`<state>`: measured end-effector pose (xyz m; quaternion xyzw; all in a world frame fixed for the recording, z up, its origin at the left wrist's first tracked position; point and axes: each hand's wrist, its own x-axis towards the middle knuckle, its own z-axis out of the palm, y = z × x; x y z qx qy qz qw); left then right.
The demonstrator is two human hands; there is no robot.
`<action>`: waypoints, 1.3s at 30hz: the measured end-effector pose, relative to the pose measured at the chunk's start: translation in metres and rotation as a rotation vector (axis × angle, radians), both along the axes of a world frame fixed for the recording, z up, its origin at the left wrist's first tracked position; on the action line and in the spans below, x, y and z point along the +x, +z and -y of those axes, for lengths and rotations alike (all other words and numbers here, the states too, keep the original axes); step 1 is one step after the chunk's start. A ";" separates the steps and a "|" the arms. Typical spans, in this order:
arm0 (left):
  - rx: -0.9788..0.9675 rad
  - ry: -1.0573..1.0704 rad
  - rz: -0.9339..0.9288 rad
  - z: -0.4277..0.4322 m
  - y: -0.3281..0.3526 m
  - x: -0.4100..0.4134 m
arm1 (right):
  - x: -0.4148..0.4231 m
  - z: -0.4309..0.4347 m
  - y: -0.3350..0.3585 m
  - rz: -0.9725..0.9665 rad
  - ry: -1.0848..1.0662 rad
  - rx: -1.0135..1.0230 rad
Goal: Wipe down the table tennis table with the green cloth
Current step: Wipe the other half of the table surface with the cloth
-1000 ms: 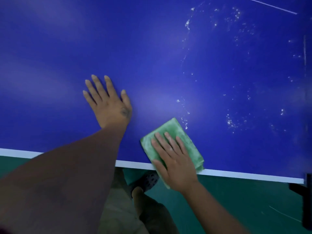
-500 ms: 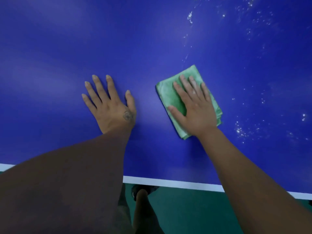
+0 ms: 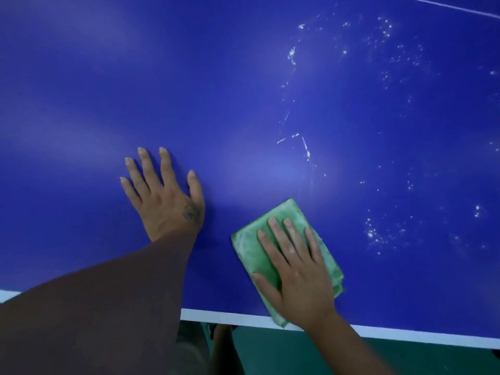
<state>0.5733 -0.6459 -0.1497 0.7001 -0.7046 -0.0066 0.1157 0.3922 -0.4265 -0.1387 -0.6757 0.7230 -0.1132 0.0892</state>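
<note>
The blue table tennis table (image 3: 243, 104) fills most of the view, with a white line along its near edge. A folded green cloth (image 3: 250, 251) lies flat on it close to that edge, its lower corner reaching the white line. My right hand (image 3: 295, 269) presses on the cloth with straight fingers. My left hand (image 3: 165, 196) rests flat on the bare blue surface to the left of the cloth, fingers spread. White dusty specks and streaks (image 3: 378, 228) dot the table to the right of and beyond the cloth.
The white edge line (image 3: 405, 336) runs across the bottom of the table. Below it is a green floor (image 3: 284, 353), and my leg and foot (image 3: 216, 345) show under the edge. A thin white line (image 3: 446, 6) crosses the far right corner.
My right hand has pulled the cloth back toward me, from mid-table down to the near edge. A fresh white streak shows beyond the cloth. My left hand has stayed in place.
</note>
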 end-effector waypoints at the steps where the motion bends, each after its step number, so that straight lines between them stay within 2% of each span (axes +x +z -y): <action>1: -0.003 -0.004 -0.003 0.000 0.000 0.000 | 0.000 0.007 0.000 0.008 0.023 -0.008; 6: 0.004 0.000 -0.016 0.000 0.001 0.000 | -0.012 0.073 -0.003 0.043 0.086 -0.049; 17: 0.010 0.006 -0.022 0.002 0.001 0.001 | -0.051 0.229 -0.004 -0.082 -0.148 -0.063; 20: 0.015 0.011 -0.011 0.002 0.001 0.000 | -0.047 0.232 -0.002 -0.109 -0.171 -0.038; 26: 0.067 0.009 -0.023 0.003 0.001 0.002 | -0.031 0.160 0.002 -0.063 -0.071 -0.027; 30: 0.105 0.000 -0.039 0.005 0.008 0.001 | -0.023 0.138 0.002 -0.065 -0.078 0.000; 35: 0.131 -0.055 -0.076 0.015 0.008 0.001 | -0.025 0.176 0.000 -0.056 -0.102 -0.029; 39: 0.097 -0.144 -0.062 0.068 0.011 -0.024 | -0.046 0.235 -0.003 -0.067 -0.128 -0.053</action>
